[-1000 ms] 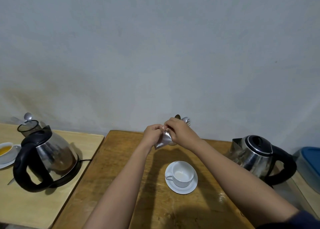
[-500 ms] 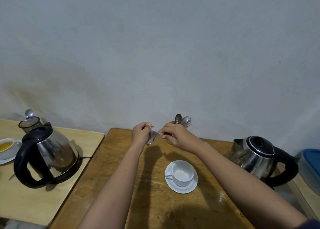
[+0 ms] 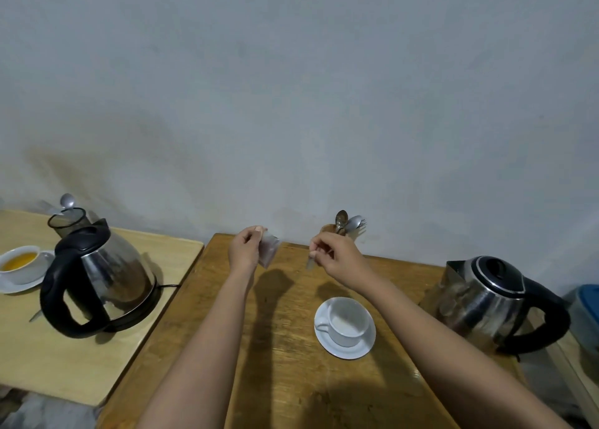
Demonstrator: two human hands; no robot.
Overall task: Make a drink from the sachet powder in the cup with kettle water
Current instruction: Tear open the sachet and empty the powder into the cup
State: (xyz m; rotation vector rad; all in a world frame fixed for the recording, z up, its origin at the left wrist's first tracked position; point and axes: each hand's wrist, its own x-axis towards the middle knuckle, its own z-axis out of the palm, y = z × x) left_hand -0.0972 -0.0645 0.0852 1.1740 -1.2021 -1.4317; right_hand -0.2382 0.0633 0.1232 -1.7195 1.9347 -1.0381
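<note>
While both forearms reached out over the dark wooden table (image 3: 291,380), the white cup (image 3: 348,323) served as the fixed mark at its middle, sitting on a white saucer (image 3: 345,349). The cup looked dry inside, with perhaps a pale layer at the bottom; cannot tell if powder. Right of the cup stood a steel kettle (image 3: 486,302), black lid shut, contents hidden. Far left of the cup, on a paler table (image 3: 64,363), a second kettle (image 3: 100,276) sat on its base, and beyond it a cup of yellow liquid (image 3: 19,261) on its own saucer. Behind the cup, by the wall, a holder (image 3: 329,229) held spoons and a fork (image 3: 351,222). Above and left of the cup, the left hand (image 3: 244,250) pinched the sachet (image 3: 269,248) between thumb and fingers. The right hand (image 3: 337,255), above the cup, was closed narrowly on a small torn strip (image 3: 310,262).
</note>
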